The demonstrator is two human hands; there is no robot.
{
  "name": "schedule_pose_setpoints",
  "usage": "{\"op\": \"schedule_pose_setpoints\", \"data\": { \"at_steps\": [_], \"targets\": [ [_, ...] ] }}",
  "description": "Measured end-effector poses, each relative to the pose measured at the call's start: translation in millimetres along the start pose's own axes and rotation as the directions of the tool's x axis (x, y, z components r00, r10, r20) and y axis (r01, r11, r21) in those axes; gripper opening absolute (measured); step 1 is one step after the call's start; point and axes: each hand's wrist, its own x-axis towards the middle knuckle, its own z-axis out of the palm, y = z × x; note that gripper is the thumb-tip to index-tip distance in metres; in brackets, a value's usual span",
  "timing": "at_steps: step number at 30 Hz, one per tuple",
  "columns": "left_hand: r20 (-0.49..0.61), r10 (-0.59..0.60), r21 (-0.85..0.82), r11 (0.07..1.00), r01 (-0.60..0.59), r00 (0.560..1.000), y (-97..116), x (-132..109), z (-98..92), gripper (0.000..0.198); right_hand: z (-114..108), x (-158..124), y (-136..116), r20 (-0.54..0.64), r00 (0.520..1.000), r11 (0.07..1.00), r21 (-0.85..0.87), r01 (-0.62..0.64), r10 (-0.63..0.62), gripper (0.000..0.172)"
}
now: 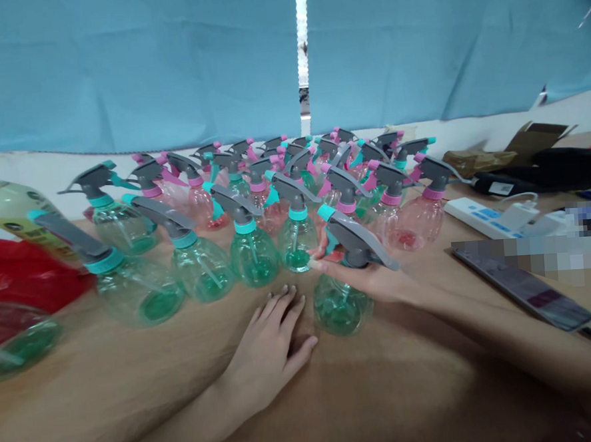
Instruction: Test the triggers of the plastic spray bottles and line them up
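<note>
My right hand (374, 279) is wrapped round the neck of a clear green spray bottle (341, 308) with a grey and turquoise trigger head. This bottle stands apart, in front of the others. My left hand (273, 339) lies flat on the wooden table (186, 401), fingers spread, just left of that bottle and holding nothing. Behind both hands, a front row of green spray bottles (253, 255) stretches to the left. Further back stand several pink spray bottles (418, 220), mixed with green ones and partly hidden by those in front.
At the left are a red plastic bag (23, 271) and a large bottle of yellowish liquid (11, 205). A phone (524, 287) and a white power strip (480, 218) with plugs lie at the right. Behind them sits an open cardboard box (535, 139). A blue curtain (141, 70) hangs behind.
</note>
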Motion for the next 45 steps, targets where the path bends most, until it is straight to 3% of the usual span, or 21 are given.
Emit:
{"op": "schedule_pose_setpoints", "data": {
  "at_steps": [5,13,30,45],
  "targets": [
    [-0.026,0.008,0.012,1.000,-0.008,1.000,-0.6,-0.6,1.8,0.052,3.3,-0.9,6.0,-0.004,0.996,0.984,0.153,0.090,-0.090,0.039],
    [-0.022,0.005,0.011,1.000,-0.005,1.000,-0.2,-0.4,2.1,0.051,5.5,-3.5,7.9,-0.010,0.992,0.982,0.145,0.122,-0.122,0.055],
    [-0.028,0.010,-0.001,1.000,-0.010,1.000,-0.2,-0.5,2.8,0.052,5.6,-7.5,13.4,-0.038,0.999,0.998,0.065,0.010,-0.007,0.053],
    [-0.030,0.009,0.000,1.000,-0.009,1.000,-0.8,-1.1,2.8,0.052,4.1,-7.1,10.4,-0.028,0.999,1.000,0.015,-0.018,0.019,0.053]
  ]
}}
